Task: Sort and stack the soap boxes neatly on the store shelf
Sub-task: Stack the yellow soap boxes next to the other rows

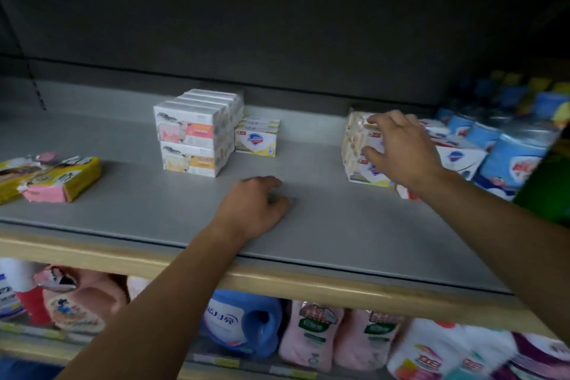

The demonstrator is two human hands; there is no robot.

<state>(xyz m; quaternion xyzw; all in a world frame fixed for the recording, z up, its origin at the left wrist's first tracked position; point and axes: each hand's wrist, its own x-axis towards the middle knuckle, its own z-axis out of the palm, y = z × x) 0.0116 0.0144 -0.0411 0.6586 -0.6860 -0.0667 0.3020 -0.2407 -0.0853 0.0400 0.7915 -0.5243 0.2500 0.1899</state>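
On the grey shelf (123,210), from left to right:

Far left: yellow soap packs (74,177) lie flat near the front edge, one torn open with a pink bar (46,193) showing.

Left of centre: white cow-print soap boxes (192,139) stand two high in rows running toward the back wall; the top front box carries a pink label, the lower one an orange label.

Just beside them: small yellow-and-white soap boxes (256,140) with a blue shield mark sit against the right side of the cow-print stack, in a row going back.

Centre front: left hand (253,210) rests on the bare shelf surface, fingers loosely curled downward and holding nothing.

Right of centre: a block of white soap boxes (361,163), stacked two high, stands well apart from the cow-print stack.

Right hand (401,148): laid against the block's front, fingers spread and curved over the upper box, thumb at the lower one.

Far right: more shield-mark boxes (456,157) lie behind the hand, then blue-capped bottles (509,157), blurred.

Lower shelf: a blue detergent jug (243,321) and pink refill pouches (311,336).
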